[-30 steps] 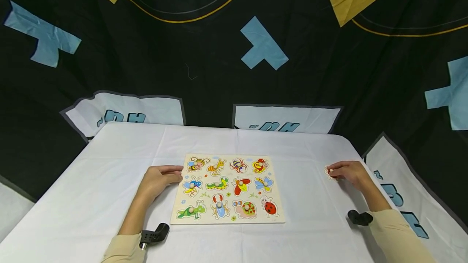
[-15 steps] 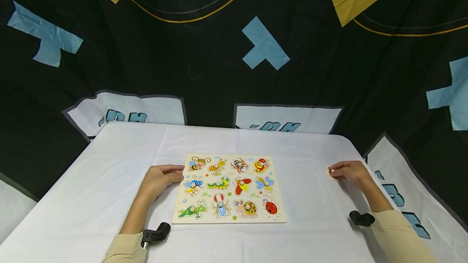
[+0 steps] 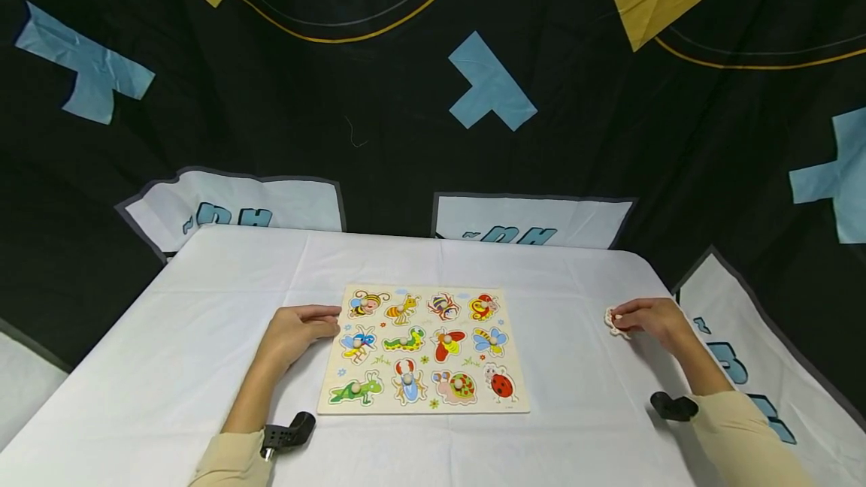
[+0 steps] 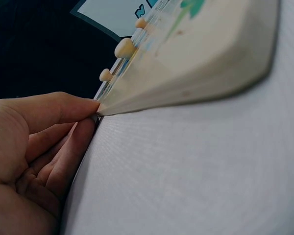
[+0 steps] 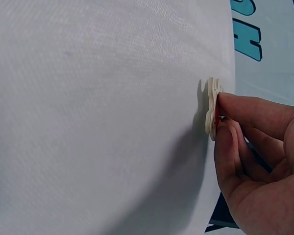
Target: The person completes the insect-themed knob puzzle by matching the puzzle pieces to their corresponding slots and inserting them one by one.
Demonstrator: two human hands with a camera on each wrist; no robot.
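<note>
A wooden peg puzzle board (image 3: 340, 406) lies on the white table, covered with colourful insect pictures, most with a round wooden knob. My left hand (image 3: 286, 336) is at its left edge, the fingertips touching that side with fingers mostly straight. In the left wrist view, fingertips (image 4: 90, 108) meet the board's edge near a corner. Far to the right, my right hand (image 3: 651, 320) pinches a small puzzle piece (image 5: 211, 110) between thumb and finger. The piece has a pale, wavy wooden edge and a red face, mostly hidden by the fingers. It is close over the cloth.
A ladybug picture (image 3: 501, 383) without a knob is at the board's lower right. The white tablecloth (image 3: 561, 367) stretches between the board and my right hand. The table's right edge is just beyond that hand. A black curtain (image 3: 379, 149) hangs behind the table.
The puzzle piece in my right hand has tilted slightly, showing more of its wavy edge. My right wrist has shifted a little. The left hand stays at the board's edge.
</note>
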